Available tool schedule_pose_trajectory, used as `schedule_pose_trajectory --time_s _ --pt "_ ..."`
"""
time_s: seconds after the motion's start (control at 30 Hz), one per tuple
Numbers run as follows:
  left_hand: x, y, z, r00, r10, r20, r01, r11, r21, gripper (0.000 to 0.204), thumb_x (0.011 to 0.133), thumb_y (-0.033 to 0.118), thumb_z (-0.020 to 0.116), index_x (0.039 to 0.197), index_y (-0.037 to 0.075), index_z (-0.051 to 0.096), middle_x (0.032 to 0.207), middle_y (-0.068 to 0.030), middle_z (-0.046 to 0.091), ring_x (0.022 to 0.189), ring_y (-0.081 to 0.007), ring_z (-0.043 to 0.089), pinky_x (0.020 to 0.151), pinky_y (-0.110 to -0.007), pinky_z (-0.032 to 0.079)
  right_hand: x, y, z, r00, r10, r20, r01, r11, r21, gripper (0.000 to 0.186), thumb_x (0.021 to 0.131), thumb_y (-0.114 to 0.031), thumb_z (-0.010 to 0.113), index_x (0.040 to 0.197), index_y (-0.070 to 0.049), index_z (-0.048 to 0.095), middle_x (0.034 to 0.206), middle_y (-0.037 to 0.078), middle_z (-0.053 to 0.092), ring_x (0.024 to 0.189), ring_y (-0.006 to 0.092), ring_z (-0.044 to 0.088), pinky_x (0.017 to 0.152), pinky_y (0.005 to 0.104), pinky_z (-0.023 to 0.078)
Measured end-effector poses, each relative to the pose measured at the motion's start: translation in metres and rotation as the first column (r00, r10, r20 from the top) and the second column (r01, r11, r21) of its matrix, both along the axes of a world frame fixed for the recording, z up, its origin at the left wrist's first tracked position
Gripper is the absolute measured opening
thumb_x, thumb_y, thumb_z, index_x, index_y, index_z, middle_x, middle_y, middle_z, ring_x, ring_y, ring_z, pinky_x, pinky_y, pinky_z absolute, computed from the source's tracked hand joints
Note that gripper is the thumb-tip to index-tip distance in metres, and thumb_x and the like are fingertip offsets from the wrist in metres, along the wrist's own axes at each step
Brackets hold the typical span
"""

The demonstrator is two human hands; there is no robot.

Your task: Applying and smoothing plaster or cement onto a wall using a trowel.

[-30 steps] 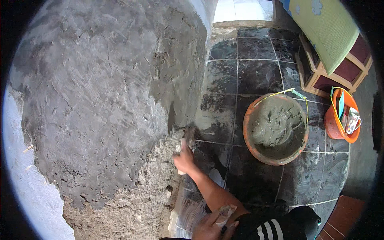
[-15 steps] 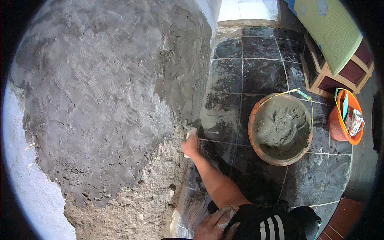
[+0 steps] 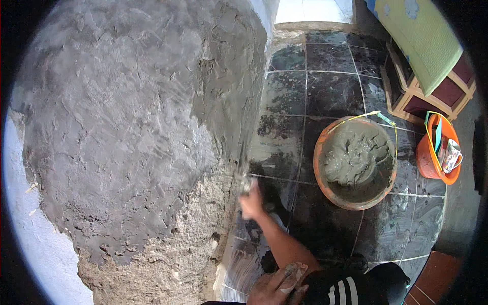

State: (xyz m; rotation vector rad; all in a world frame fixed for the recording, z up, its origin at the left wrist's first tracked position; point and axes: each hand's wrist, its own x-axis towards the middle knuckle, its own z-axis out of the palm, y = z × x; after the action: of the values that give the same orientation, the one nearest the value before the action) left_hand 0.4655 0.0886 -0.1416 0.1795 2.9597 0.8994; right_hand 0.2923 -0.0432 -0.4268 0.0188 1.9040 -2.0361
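My right hand point(image 3: 251, 199) grips a trowel point(image 3: 247, 184), blurred by motion, at the edge where the rough plastered wall point(image 3: 127, 132) meets the dark tiled floor. Wet grey mortar covers much of the wall, with bare crumbly patches low down. My left hand point(image 3: 274, 287), smeared with grey, rests low in the view beside my right arm, fingers bent and slightly apart. Right of the trowel stands an orange-rimmed bucket point(image 3: 320, 162) of wet mortar point(image 3: 356, 155) with a yellow handle.
An orange pail point(image 3: 427, 165) holding small items stands at the right. Behind it is a wooden framed piece of furniture point(image 3: 432, 104) with a pale green padded mat point(image 3: 422, 46) over it. Dark tiles point(image 3: 330, 91) lead to a white-tiled step point(image 3: 312, 12) at the top.
My right hand with the trowel first moved up and right along the wall's edge, then down and slightly right over the last half second. My left hand stays low in the view.
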Motion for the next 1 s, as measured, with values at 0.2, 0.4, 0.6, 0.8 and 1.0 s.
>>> schedule_pose_trajectory --time_s 0.2,0.4,0.6,0.8,1.0 --pt "0.001 -0.006 -0.003 1.0 0.001 0.03 -0.003 0.998 0.059 0.062 0.081 0.007 0.074 0.135 0.006 0.044 0.122 -0.0214 0.06 0.104 -0.0427 0.061 0.083 -0.048 0.052 -0.058 -0.029 -0.022 0.998 0.01 0.059 -0.021 0.982 0.187 0.069 0.071 -0.004 0.064 0.134 0.003 0.038 0.12 0.03 0.056 0.114 0.0446 0.055 0.095 0.0461 0.045" --pt "-0.003 -0.002 0.002 1.0 -0.005 -0.005 0.005 1.0 0.001 0.062 0.081 0.007 0.075 0.136 0.007 0.045 0.121 -0.0205 0.06 0.104 -0.0402 0.062 0.083 -0.047 0.052 0.009 -0.027 0.031 0.991 0.115 -0.075 -0.11 0.992 0.062 0.078 0.075 -0.006 0.064 0.143 0.001 0.027 0.125 0.033 0.052 0.118 0.0491 0.051 0.099 0.046 0.043" --pt "-0.002 0.008 0.005 1.0 -0.009 0.015 0.01 1.0 -0.018 0.062 0.083 0.009 0.074 0.137 0.008 0.044 0.122 -0.0191 0.06 0.104 -0.0398 0.062 0.082 -0.048 0.052 0.029 0.027 0.083 0.986 0.161 0.042 -0.158 0.985 -0.069 0.065 0.077 -0.005 0.062 0.135 0.002 0.032 0.109 0.027 0.059 0.102 0.0454 0.059 0.087 0.0468 0.047" --pt "0.01 0.014 0.008 0.993 -0.054 -0.104 0.048 0.997 -0.058 0.061 0.083 0.01 0.073 0.137 0.007 0.043 0.122 -0.0197 0.059 0.102 -0.0379 0.063 0.079 -0.048 0.052 0.025 0.053 0.068 0.914 -0.407 -0.012 0.366 0.835 -0.412 0.049 0.08 0.005 0.058 0.128 0.0 0.045 0.097 0.009 0.057 0.082 0.0164 0.058 0.07 0.0315 0.049" --pt "0.016 0.029 0.023 0.987 -0.11 -0.115 0.098 0.99 -0.103 0.055 0.083 0.013 0.074 0.131 0.005 0.049 0.119 -0.0217 0.061 0.099 -0.0396 0.064 0.079 -0.048 0.053 0.039 0.105 0.098 0.726 -0.602 0.333 0.683 0.572 -0.455 0.05 0.098 -0.022 0.058 0.135 0.001 0.033 0.096 0.013 0.057 0.075 0.024 0.063 0.07 0.0374 0.053"
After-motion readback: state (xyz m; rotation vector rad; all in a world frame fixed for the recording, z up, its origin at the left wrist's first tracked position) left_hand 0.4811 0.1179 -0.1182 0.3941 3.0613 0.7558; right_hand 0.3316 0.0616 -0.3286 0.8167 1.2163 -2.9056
